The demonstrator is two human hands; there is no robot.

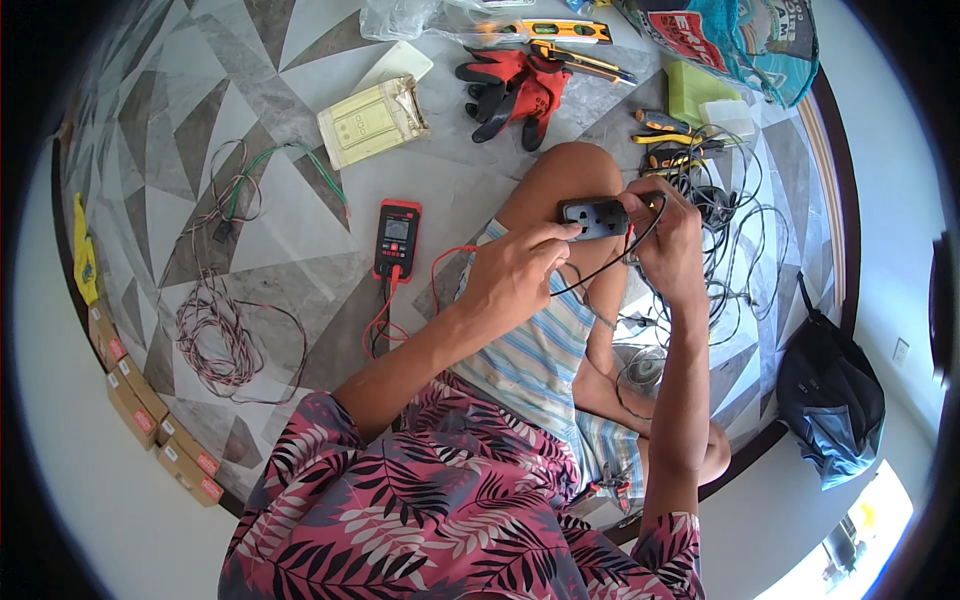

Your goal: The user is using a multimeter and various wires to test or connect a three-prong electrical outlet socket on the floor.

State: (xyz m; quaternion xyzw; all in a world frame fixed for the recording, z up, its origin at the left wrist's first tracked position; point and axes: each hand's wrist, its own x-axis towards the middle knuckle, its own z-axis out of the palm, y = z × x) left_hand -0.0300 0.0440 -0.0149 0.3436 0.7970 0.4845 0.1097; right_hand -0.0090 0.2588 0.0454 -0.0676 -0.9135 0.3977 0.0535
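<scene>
Head view, socket block (592, 215), dark, oblong

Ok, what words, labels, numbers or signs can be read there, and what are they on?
I won't copy printed wording, but print shows here:
Teal bag: large lettering, part on a red patch, cut by the frame.
Red multimeter: screen and button markings, too small to read.
Red-and-black gloves: small print, blurred.
Cardboard boxes: red labels, too small.
Black socket block at the hands: no legible print.
</scene>
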